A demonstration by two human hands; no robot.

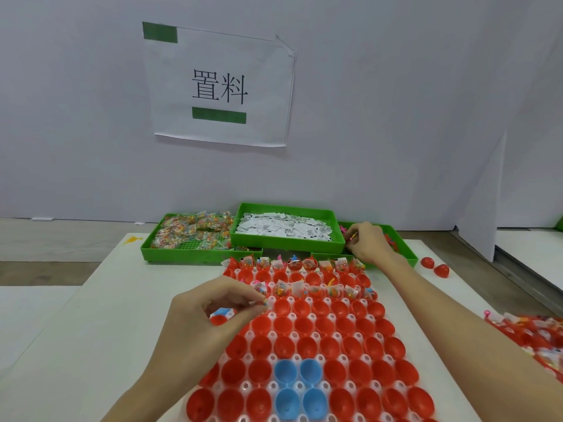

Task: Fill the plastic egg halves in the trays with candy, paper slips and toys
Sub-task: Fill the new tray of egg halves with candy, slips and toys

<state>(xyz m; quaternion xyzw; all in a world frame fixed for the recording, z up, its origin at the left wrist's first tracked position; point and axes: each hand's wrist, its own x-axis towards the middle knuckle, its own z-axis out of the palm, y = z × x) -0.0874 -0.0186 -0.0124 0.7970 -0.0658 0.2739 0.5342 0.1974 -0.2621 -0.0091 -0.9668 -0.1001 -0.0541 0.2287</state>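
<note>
Left hand (210, 312) pinching a small candy packet (264, 301) over an empty red egg half (281, 306), right hand (368, 243) curled picking in far toy bin (408, 254), contents unclear.

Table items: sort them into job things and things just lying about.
Job: egg tray, candy bin, paper slips bin, toy bin, left hand, right hand.
Lying about: wall sign, two loose red halves, yellow scrap.

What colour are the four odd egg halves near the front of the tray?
Blue egg halves, among red ones, seen in the head view.
</note>
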